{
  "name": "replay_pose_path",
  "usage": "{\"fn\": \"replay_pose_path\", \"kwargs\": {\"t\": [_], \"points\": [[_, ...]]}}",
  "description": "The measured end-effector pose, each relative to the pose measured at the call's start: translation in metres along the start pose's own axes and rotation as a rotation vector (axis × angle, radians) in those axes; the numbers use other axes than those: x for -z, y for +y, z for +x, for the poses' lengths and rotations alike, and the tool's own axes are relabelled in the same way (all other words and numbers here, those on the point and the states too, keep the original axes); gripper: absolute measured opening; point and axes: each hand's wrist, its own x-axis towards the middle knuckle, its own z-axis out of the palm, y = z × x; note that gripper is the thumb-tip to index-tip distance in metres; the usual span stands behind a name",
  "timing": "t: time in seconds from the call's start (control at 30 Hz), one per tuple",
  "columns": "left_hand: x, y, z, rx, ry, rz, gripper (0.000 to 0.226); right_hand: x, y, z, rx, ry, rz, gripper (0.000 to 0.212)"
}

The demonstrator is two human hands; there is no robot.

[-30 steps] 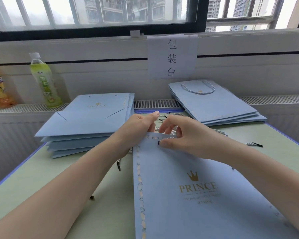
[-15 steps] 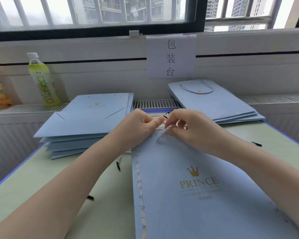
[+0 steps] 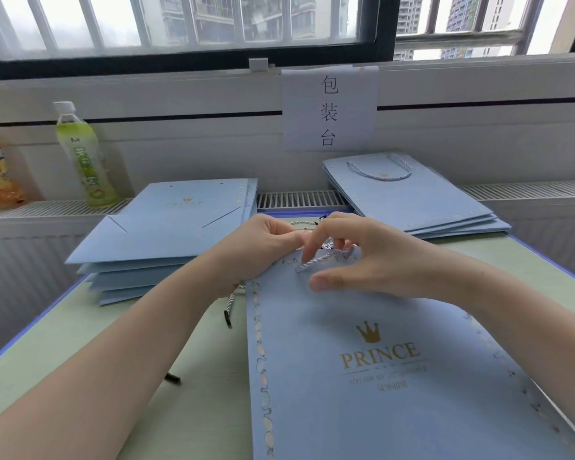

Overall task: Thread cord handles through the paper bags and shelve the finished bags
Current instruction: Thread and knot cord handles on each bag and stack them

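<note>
A flat light-blue paper bag (image 3: 379,376) with a gold crown and "PRINCE" lies on the table before me. At its top edge a white twisted cord (image 3: 316,262) comes up out of a hole in the bag. My left hand (image 3: 266,247) grips the bag's top edge, its fingers curled. My right hand (image 3: 362,254) pinches the cord with its fingertips, the thumb held apart above the paper. Another cord end (image 3: 229,308) with a black tip hangs off the bag's left side.
A stack of bags without handles (image 3: 166,234) sits at the left. A stack of bags with cord handles (image 3: 412,197) lies at the back right. Two drink bottles (image 3: 83,154) stand on the ledge at the left. A black-tipped piece (image 3: 173,378) lies on the table (image 3: 63,360).
My right hand has drawn more cord out of the hole, and its thumb has lifted away from the fingers. My left hand has stayed at the bag's top edge.
</note>
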Motion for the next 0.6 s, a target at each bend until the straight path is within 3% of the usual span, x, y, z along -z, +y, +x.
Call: {"fn": "replay_pose_path", "kwargs": {"t": [0.1,0.37,0.53,0.6], "points": [[0.0,0.0,0.002,0.005,-0.006,0.003,0.033,-0.005,0.0,0.003,0.021,0.078,-0.032,0.008],[0.001,0.004,-0.002,0.005,-0.039,-0.026,0.039,-0.019,-0.005,0.002,0.046,0.191,-0.178,0.014],[0.0,0.004,-0.002,-0.067,0.002,0.109,0.06,-0.001,-0.006,0.001,-0.077,0.274,-0.632,0.032],[-0.001,0.007,-0.002,-0.128,0.053,0.194,0.055,0.008,0.001,0.001,-0.128,0.322,-0.771,0.034]]}}
